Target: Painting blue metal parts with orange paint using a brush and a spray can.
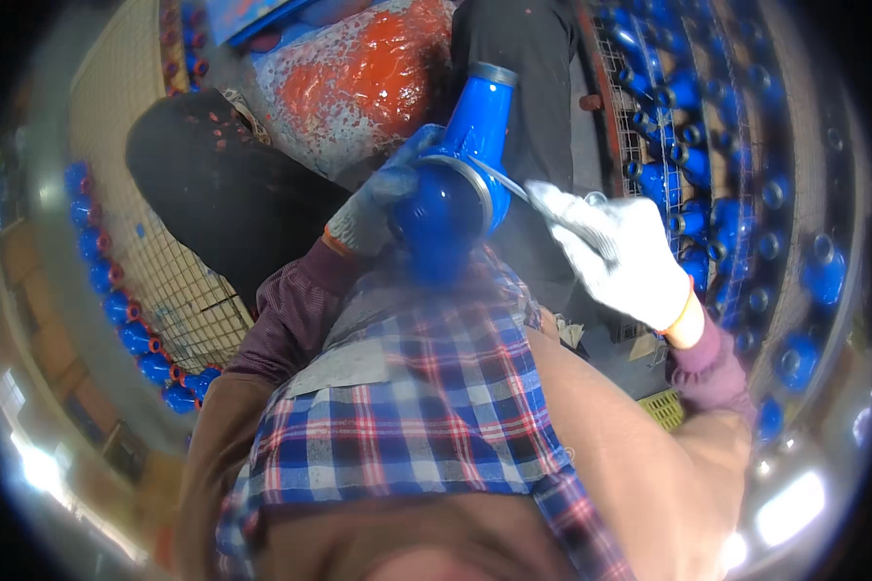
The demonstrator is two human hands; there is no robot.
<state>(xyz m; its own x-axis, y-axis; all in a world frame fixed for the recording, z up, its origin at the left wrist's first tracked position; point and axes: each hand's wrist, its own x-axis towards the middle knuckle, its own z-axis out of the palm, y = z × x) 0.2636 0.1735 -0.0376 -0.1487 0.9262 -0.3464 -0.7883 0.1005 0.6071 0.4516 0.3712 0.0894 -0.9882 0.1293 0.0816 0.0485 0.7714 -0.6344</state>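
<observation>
Blue paint covers nearly everything we see here. Largest are the wire-mesh racks [693, 184] at three o'clock and the second mesh rack [155, 281] curving round at nine o'clock, both lined with rows of small blue-painted fittings [136, 334]; many hang already coated, which suggests the batch is well under way. At twelve o'clock sits a paint-spattered red and white bulky shape [358, 77], beside a dark garment [203, 194] speckled with paint.

Centre, just above our plaid apron [426, 407], is the glossy blue cast valve body with a round flange [460, 179]. Our left hand [378, 208], in a blue-stained grey glove, is closed around its rounded end and holds it up. Its surface looks wholly blue and wet, so we judge the coating of this piece nearly done, with hanging it left.

Our right hand [625, 257], in a white glove, is curled tightly around a slim metal spray tool [552, 208] whose tip touches the flange.
</observation>
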